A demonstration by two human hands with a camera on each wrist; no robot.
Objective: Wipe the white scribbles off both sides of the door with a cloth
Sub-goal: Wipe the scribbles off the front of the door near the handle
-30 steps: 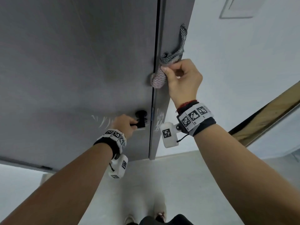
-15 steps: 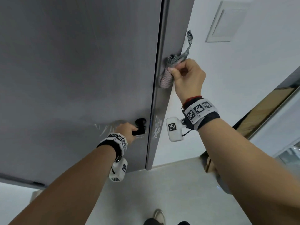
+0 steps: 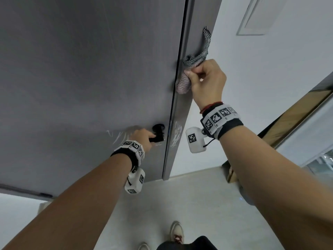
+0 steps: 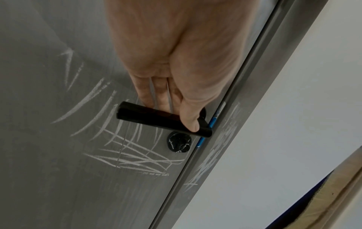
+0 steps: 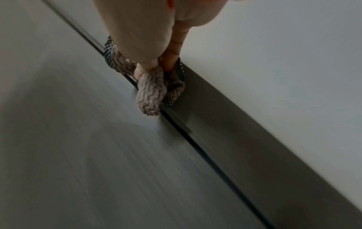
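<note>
A grey door (image 3: 90,78) fills the left of the head view. White scribbles (image 4: 121,139) cross its face around the black lever handle (image 4: 156,117). More scribbles (image 3: 175,136) mark the narrow grey strip right of the door's edge. My left hand (image 3: 144,138) grips the handle (image 3: 158,136), fingers curled over it and thumb on its end. My right hand (image 3: 205,78) holds a bunched grey and pink cloth (image 3: 185,78) against that strip, well above the handle. In the right wrist view the cloth (image 5: 150,93) sits over the dark gap at the door's edge.
A white wall (image 3: 270,69) with a flat white panel (image 3: 261,15) lies right of the door. A wooden-edged frame (image 3: 297,112) slants at the far right. My shoes (image 3: 176,231) stand on the pale floor (image 3: 180,204) below.
My right hand with the cloth has stayed at about the same height on the strip while the view shifted. The left hand keeps its grip on the handle.
</note>
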